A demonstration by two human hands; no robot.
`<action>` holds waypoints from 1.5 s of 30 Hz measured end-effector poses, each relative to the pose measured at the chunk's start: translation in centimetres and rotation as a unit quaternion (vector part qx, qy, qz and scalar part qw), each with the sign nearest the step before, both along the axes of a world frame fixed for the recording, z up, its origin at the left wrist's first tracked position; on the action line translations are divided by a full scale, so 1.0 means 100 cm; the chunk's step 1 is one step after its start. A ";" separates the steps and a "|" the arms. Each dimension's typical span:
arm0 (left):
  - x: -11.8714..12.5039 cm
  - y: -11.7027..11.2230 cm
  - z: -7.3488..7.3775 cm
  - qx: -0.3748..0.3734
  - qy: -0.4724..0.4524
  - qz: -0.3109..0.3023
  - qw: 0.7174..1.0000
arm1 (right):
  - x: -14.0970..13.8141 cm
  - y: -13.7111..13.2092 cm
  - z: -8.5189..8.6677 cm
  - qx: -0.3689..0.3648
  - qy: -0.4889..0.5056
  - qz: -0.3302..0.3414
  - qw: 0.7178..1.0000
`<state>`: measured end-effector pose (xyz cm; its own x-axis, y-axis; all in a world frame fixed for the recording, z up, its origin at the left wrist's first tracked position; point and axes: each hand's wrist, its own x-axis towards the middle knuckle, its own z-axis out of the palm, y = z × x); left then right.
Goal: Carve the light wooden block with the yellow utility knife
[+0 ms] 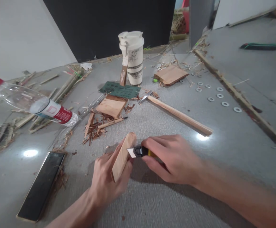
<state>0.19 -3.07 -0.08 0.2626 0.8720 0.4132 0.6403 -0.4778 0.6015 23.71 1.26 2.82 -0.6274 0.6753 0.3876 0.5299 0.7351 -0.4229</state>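
My left hand (106,177) is closed around a flat piece of pale wood (123,155), held on edge and tilted away from me above the grey table (152,202). My right hand (171,158) grips a utility knife (139,151) with a black and yellow body. Its short blade touches the right face of the wood near the top. Reddish wood shavings (94,129) and a pencil (111,122) lie just beyond the hands.
A hammer (175,114) lies to the right, and wood pieces (111,107) and a green sanding sheet (119,89) further back. A cup (133,57) stands at the back. Also here: a plastic bottle (40,106), a phone (41,185), washers (217,95), a long stick (242,101).
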 end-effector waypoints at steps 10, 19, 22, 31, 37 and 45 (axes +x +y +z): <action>0.006 -0.008 0.006 0.005 0.044 -0.035 0.998 | 0.029 0.037 -0.010 0.006 -0.016 -0.249 0.968; 0.002 -0.002 0.003 -0.035 -0.002 -0.019 0.999 | 0.005 0.006 0.001 0.000 0.010 0.008 1.000; 0.002 -0.003 0.003 -0.044 -0.008 -0.024 0.999 | 0.002 0.002 0.001 0.000 0.008 0.015 1.000; 0.002 -0.011 0.003 0.004 0.054 -0.062 0.997 | 0.036 0.040 -0.003 0.017 -0.034 -0.253 0.967; 0.001 -0.007 0.003 -0.010 0.029 -0.018 0.999 | 0.037 0.035 0.001 0.005 0.019 -0.162 0.987; 0.001 -0.006 0.005 -0.030 0.035 -0.024 0.999 | 0.024 0.020 0.004 0.023 0.007 0.029 0.999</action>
